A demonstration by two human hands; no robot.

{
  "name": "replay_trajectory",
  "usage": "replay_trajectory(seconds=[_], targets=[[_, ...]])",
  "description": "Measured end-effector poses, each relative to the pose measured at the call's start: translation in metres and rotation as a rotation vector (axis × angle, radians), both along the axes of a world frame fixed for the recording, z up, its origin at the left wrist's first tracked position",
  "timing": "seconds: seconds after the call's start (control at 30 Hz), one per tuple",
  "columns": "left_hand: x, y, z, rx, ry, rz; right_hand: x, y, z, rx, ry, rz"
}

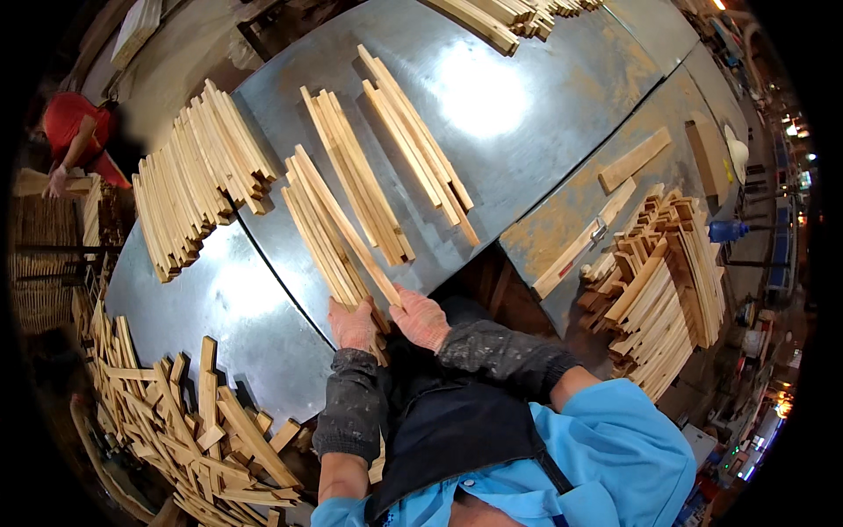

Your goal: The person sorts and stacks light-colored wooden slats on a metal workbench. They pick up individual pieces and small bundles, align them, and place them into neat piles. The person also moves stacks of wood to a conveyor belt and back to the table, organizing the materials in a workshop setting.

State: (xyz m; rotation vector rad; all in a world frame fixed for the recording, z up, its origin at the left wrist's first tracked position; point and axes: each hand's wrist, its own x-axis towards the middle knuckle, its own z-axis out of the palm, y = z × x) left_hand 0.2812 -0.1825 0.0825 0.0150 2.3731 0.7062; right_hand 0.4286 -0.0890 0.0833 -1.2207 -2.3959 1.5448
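Here the bundle of wooden slats point(329, 233) lies on the metal table point(492, 97), running up and left from both hands; the left hand point(353, 325) and right hand point(420, 318) grip its near end.

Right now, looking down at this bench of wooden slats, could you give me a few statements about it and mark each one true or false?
1. Both hands, left hand and right hand, grip the near slat bundle. True.
2. The table is wooden. False: it is sheet metal.
3. The hands are bare. False: they wear knit gloves.
4. A loose heap of slats lies at lower left. True.
5. A blue bottle stands at right. True.
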Motion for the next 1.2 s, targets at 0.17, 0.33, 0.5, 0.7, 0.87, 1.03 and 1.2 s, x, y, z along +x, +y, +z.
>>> replay_trajectory(seconds=[0.17, 0.33, 0.5, 0.7, 0.87, 1.03, 1.2], targets=[[0.002, -0.005, -0.013, -0.024, -0.004, 0.047, 0.035, 0.106, 0.019, 0.154, 0.103, -0.134], [0.003, 0.001, -0.010, -0.010, 0.298, 0.106, 0.048, 0.234, -0.003, 0.186, 0.028, -0.286], [-0.001, 0.047, -0.004, 0.530, 0.083, -0.011, 0.040, 0.302, -0.068, 0.275, -0.082, -0.206], [-0.010, 0.116, -0.020, 0.235, -0.078, -0.046, 0.020, 0.305, -0.089, 0.283, -0.169, -0.005], [-0.009, 0.108, -0.072, 0.300, -0.132, 0.046, -0.001, 0.267, -0.020, 0.385, -0.117, -0.069], [0.021, 0.100, -0.058, 0.394, -0.221, 0.139, -0.006, 0.174, -0.024, 0.049, -0.100, 0.086], [0.055, 0.067, -0.076, 0.425, -0.204, 0.145, -0.016, 0.120, -0.040, -0.163, -0.263, 0.097]])
